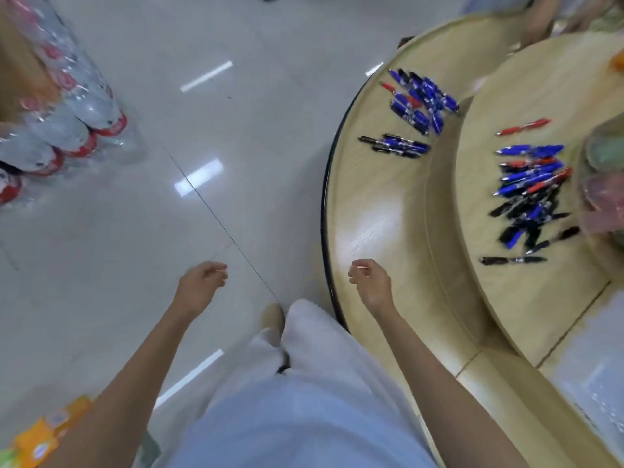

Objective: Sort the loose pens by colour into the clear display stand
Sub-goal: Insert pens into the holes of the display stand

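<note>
The loose pens [533, 190] are spread out on a pale, round surface [371, 214] with two levels. The biggest heap, with blue, red and black mixed, is seen on the top level, far ahead of the right grip [369, 282] and off to its right. One red pen [523, 126] is laid alone past that heap. One black pen [513, 260] is laid alone on the near side of it. On the low level, a bunch of blue pens [422, 99] with a bit of red in it is found well ahead of the right grip. A small row of blue and black pens [395, 146] is laid a little nearer. All the pens are well apart from both grips.

The right grip is held in the air over the near rim of the surface. Its fingers are loosely curled and nothing is held in it. The left grip [202, 282] is held out over the grey floor [236, 130], well to the left of the right one. Its fingers are loosely curled too, and nothing is held.

A blurred green and pink thing [604, 170] is seen just right of the big heap; what it is cannot be told. Wrapped bottles [67, 106] with red labels are stacked far ahead of the left grip, to its left. Orange packs [44, 434] are seen low down beside the left arm. A tan shoe [271, 315] is seen between the two grips.
</note>
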